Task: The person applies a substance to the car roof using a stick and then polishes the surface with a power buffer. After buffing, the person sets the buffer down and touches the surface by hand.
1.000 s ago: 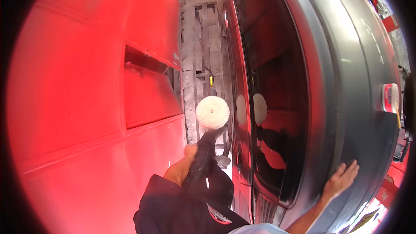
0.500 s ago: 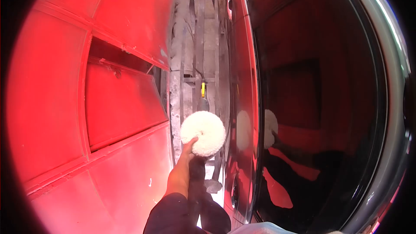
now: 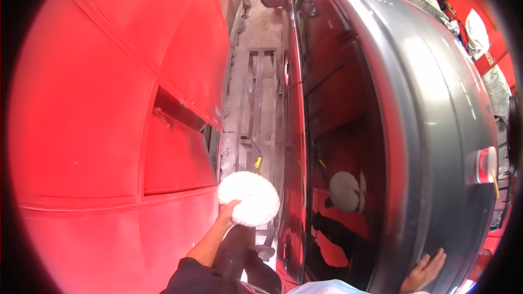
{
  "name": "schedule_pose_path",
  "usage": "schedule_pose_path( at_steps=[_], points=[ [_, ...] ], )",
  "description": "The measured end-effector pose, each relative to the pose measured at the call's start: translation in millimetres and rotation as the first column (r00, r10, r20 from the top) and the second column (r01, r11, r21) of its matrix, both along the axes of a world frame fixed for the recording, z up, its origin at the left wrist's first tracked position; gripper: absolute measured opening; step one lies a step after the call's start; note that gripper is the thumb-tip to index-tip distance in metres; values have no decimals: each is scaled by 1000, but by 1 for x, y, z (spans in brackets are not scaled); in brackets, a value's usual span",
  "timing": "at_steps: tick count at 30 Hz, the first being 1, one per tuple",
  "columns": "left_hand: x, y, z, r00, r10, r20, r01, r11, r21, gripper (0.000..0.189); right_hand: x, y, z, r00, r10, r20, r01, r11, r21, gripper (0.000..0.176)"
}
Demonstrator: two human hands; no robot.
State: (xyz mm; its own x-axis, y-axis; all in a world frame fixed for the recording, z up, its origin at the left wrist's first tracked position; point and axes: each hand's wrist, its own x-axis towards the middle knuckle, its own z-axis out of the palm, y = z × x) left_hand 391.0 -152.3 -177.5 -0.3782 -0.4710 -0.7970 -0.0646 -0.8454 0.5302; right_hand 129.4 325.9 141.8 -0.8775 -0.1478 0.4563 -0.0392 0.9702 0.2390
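A round, white wool polishing pad (image 3: pixel 249 198) faces up in front of my legs. My left hand (image 3: pixel 229 212) is closed on its lower left edge, thumb on top and the other fingers hidden beneath. Just beyond the pad shows a dark tool body with a yellow part (image 3: pixel 258 162), mostly covered by the pad; it looks like a polisher. My right hand (image 3: pixel 426 272) lies flat on the grey roof of the car (image 3: pixel 430 196), fingers stretched out and holding nothing. The pad is mirrored in the dark side window (image 3: pixel 348 130).
A red panelled wall (image 3: pixel 92 147) runs close along the left. Between it and the car lies a narrow floor strip with a metal frame (image 3: pixel 256 98). A red-and-white container (image 3: pixel 485 166) sits on the roof. The car's side mirror (image 3: pixel 274 0) juts out ahead.
My view has swung right and up, bringing the roof, the container and my right hand into sight. The pad appears lower and slightly left, still in my left hand.
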Motion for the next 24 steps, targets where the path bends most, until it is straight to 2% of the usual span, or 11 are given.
schedule_pose_path(
  at_steps=[2,4,8,11,13,14,15,17,21,22,24],
  points=[
    [22,3,54,999,-16,-39,17,1000,15,39,1,10,-2,993,-53,108,63,993,-95,51],
    [34,4,133,974,-217,60,217,976,13,50,2,-8,8,989,-75,125,90,989,-117,52],
    [52,3,266,916,-384,-114,373,922,-108,54,5,-13,2,999,-31,36,41,953,-301,51],
    [59,0,351,843,-445,-303,420,896,-147,58,10,2,-10,936,291,-200,-353,771,-531,49],
    [62,1,413,778,-569,-266,514,820,-250,57,30,-21,5,715,561,-418,-670,721,-178,56],
    [61,3,438,712,-679,-177,563,703,-435,55,51,-44,19,644,683,-344,-764,592,-257,67],
    [61,7,462,704,-688,-177,567,694,-443,55,77,-70,29,543,794,-274,-826,446,-345,77],
    [60,13,505,647,-762,-43,604,546,-580,53,121,-120,35,451,890,65,-760,422,-495,95],
    [57,16,564,642,-765,-57,630,568,-529,54,150,-210,7,393,916,-81,-805,300,-511,88],
    [59,20,572,581,-814,-14,651,474,-593,57,148,-223,0,421,902,-90,-799,323,-507,88],
    [59,39,602,515,-857,33,639,357,-681,60,150,-245,3,285,948,-142,-617,67,-784,70]
  ],
)
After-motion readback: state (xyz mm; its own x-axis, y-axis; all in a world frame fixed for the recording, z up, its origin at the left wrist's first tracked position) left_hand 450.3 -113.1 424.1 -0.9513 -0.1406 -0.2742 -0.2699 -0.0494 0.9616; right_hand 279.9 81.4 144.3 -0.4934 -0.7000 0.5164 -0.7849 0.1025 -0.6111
